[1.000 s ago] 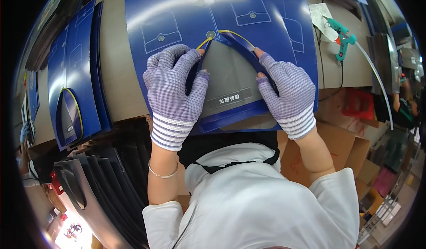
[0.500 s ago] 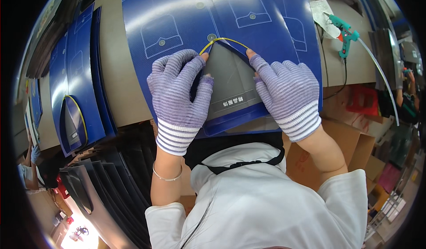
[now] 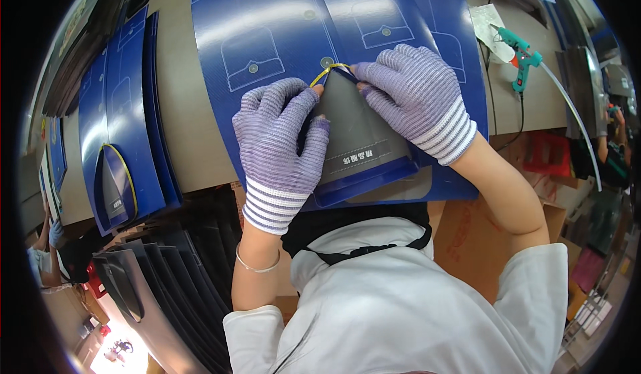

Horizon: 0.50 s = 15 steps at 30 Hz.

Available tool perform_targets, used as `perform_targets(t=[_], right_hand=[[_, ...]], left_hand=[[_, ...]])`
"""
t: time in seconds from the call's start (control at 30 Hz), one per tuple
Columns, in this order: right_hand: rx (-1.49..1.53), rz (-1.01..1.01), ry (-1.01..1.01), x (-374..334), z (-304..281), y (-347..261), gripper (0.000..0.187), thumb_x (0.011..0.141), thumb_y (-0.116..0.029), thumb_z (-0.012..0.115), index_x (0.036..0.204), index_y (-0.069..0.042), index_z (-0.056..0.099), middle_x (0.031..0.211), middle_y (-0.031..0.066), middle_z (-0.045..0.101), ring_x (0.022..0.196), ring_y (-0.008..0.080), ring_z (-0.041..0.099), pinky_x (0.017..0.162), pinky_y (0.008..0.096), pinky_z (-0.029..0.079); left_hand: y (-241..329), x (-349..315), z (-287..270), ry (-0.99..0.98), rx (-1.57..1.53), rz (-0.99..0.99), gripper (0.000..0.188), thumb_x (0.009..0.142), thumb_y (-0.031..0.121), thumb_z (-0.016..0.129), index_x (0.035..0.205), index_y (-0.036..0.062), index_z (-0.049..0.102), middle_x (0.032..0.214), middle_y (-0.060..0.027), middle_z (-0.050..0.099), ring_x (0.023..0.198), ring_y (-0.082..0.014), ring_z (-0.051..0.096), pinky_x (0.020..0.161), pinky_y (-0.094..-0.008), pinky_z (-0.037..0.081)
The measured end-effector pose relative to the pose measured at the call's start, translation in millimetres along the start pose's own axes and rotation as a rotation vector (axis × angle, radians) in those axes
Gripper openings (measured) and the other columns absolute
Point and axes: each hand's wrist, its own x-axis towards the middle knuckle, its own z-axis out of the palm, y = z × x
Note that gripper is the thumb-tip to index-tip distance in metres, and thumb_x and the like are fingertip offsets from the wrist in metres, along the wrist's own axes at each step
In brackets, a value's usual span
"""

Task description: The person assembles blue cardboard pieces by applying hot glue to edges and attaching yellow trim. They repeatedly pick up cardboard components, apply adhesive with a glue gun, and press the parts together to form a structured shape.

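Note:
A large glossy blue sheet (image 3: 267, 37), printed with pocket outlines and buttons, lies on the table before me. At its near end a pointed opening shows a grey panel (image 3: 344, 120), and a thin yellow trim strip (image 3: 322, 77) arches over the point. My left hand (image 3: 279, 140), in a purple-striped glove with bare fingertips, pinches the strip on the left side. On the right of the point, my right hand (image 3: 417, 94), gloved alike, has thumb and forefinger closed on the strip. The strip's ends are hidden under my hands.
A teal glue gun (image 3: 521, 57) with a long white glue stick rests at the right, its cord trailing over the table edge. Another yellow-trimmed blue piece (image 3: 127, 120) lies at the left. Dark panels (image 3: 167, 280) stand below it; a cardboard box (image 3: 471, 240) is at the right.
My right hand has moved up and left along the yellow strip, closer to the point. The blue sheet and my left hand appear shifted slightly to the right.

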Motion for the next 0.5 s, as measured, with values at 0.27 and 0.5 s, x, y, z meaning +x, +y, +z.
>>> perform_targets(t=[0.27,0.5], right_hand=[[0.011,0.023,-0.145,9.3,5.3,0.8,0.024,0.089,-0.027,0.064,0.106,-0.011,0.070,0.097,0.0087,0.068,0.097,0.0272,0.065,0.091,0.0414,0.052],[0.026,0.052,-0.150,9.8,6.9,-0.6,0.026,0.089,-0.027,0.064,0.109,-0.012,0.070,0.097,0.0082,0.068,0.097,0.0265,0.065,0.091,0.0417,0.052]], left_hand=[[-4.2,1.9,4.6,0.023,0.009,0.049,0.035,0.075,0.010,0.072,0.109,0.0031,0.072,0.109,-0.0120,0.066,0.101,-0.0315,0.057,0.090,-0.0429,0.044],[-2.2,6.8,2.1,-0.040,0.050,0.046,0.036,0.077,0.012,0.070,0.112,0.0036,0.072,0.110,-0.0137,0.064,0.102,-0.0323,0.057,0.091,-0.0435,0.044]])
